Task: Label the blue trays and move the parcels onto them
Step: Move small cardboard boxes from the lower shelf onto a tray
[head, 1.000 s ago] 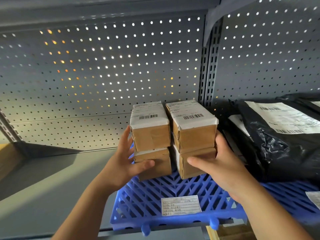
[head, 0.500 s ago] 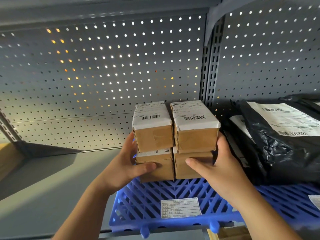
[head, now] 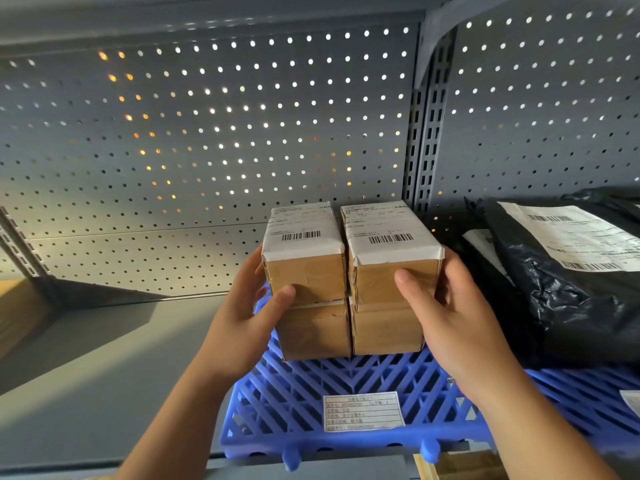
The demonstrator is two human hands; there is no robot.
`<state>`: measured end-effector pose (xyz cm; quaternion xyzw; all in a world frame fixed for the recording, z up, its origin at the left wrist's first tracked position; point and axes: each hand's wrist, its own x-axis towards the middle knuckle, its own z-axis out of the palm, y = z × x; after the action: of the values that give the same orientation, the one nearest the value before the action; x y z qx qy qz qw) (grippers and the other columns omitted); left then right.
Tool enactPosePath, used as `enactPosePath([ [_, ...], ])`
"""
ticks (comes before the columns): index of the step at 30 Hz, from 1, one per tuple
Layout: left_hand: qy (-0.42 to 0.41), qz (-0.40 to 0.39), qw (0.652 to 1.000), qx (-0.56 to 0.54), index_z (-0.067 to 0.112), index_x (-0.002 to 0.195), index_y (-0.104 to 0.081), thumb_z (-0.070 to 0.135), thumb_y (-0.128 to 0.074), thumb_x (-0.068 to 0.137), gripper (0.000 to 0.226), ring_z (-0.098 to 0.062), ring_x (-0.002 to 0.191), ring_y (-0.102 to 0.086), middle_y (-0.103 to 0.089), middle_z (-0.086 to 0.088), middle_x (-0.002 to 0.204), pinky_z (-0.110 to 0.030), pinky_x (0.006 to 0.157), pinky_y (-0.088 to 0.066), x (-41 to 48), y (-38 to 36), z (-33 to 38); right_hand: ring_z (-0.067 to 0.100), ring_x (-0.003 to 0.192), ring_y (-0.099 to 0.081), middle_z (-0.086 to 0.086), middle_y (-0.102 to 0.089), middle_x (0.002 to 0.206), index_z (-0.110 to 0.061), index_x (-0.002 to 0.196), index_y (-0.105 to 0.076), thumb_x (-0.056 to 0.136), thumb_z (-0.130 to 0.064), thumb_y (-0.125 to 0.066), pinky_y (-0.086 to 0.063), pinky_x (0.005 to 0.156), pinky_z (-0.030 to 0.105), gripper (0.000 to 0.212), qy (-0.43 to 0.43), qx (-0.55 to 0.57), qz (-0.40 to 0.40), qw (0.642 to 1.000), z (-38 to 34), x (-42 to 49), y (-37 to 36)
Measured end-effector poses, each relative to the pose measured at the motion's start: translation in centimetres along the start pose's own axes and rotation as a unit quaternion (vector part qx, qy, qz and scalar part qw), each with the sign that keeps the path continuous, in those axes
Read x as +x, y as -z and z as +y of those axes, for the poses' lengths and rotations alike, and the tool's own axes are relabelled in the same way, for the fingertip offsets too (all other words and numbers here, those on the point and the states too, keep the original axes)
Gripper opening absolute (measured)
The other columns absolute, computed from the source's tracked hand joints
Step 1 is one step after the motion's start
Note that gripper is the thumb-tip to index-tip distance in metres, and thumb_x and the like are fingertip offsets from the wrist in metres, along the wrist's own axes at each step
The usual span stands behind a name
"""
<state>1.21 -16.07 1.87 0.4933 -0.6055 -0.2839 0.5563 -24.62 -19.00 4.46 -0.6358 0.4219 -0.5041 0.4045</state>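
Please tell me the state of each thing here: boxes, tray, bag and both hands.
Left hand: grips the upper left box, thumb on its front.
Right hand: grips the upper right box, thumb on its front.
Lower boxes: side by side on the blue tray, under the upper ones.
Blue tray: on the shelf, paper label stuck on.
Black bag: lies on the second tray, labelled.

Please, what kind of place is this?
Probably a parcel storeroom or sorting depot: perforated metal shelving, barcoded cardboard parcels on a labelled blue tray, and black mailer bags beside them.
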Motion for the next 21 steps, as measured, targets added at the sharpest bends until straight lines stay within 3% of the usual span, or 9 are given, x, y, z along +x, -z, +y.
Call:
enactPosePath([
  [9, 0.004, 0.015, 1.000, -0.018, 0.022, 0.148, -0.046, 0.037, -0.061, 0.087, 0.064, -0.020, 0.132, -0.054, -0.060, 0.001, 0.141, -0.053, 0.113, -0.038, -1.1, 0.1, 0.2, -0.005, 0.113, -0.060, -0.026, -0.065, 0.121, -0.043, 0.135, -0.050, 0.085, -0.051, -0.066, -0.047, 0.094, 0.029, 0.053, 0.018, 0.010, 0.004, 1.000, 0.3, -0.5, -0.1],
  [21, 0.023, 0.014, 0.999, -0.016, 0.029, 0.146, -0.047, 0.042, -0.066, 0.087, 0.064, -0.024, 0.134, -0.052, -0.060, 0.000, 0.141, -0.058, 0.111, -0.039, -0.8, 0.2, -0.2, -0.014, 0.106, -0.058, -0.034, -0.065, 0.113, -0.045, 0.129, -0.052, 0.089, -0.052, -0.062, -0.045, 0.089, 0.022, 0.042, 0.004, -0.018, 0.016, 1.000, 0.2, 0.2, -0.9],
])
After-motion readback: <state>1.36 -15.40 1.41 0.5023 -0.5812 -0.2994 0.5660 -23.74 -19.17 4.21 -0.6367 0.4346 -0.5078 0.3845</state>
